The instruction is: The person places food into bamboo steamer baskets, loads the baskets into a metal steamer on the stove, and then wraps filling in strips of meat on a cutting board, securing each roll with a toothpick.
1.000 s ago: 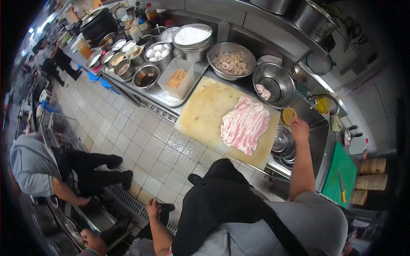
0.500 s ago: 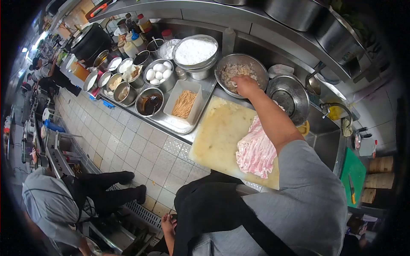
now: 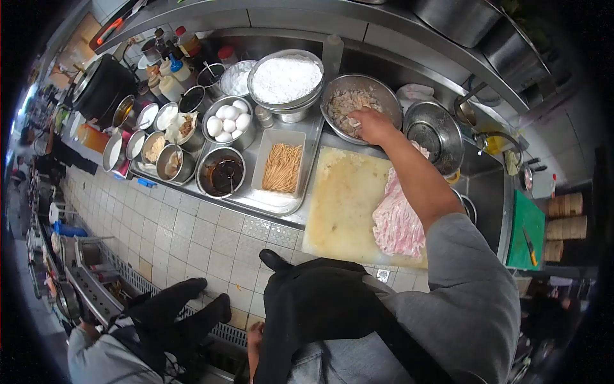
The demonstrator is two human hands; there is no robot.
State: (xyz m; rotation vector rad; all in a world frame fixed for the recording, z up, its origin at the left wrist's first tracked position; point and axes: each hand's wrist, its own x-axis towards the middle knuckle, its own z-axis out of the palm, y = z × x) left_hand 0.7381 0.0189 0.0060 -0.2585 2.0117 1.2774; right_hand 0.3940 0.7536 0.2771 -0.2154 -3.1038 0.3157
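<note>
My right hand (image 3: pixel 373 125) reaches down into a metal bowl (image 3: pixel 391 96) at the back of the counter. Its fingers are curled into a pale, shredded-looking raw meat mixture (image 3: pixel 350 102) and partly hidden by it. Low at my side hangs my left hand (image 3: pixel 256 333), loosely closed, partly covered by my apron, with nothing visible in it. Under my right forearm, a slab of thin pink raw meat (image 3: pixel 398 221) lies on the right part of a worn pale cutting board (image 3: pixel 336 205). Right of the bowl sits a metal colander (image 3: pixel 441 131).
Left of the board, a tray (image 3: pixel 281 203) carries a box of thin wooden sticks (image 3: pixel 281 168), dark sauce (image 3: pixel 220 173), eggs (image 3: pixel 228 121) and a bowl of white powder (image 3: pixel 286 77). A knife (image 3: pixel 529 246) lies on a green board (image 3: pixel 523 221). A co-worker (image 3: pixel 121 352) stands behind, lower left.
The view has turned slightly, so the counter things sit differently in frame. My right hand stays in the bowl, its fingers shifted a little. The co-worker at lower left has bent or moved lower.
</note>
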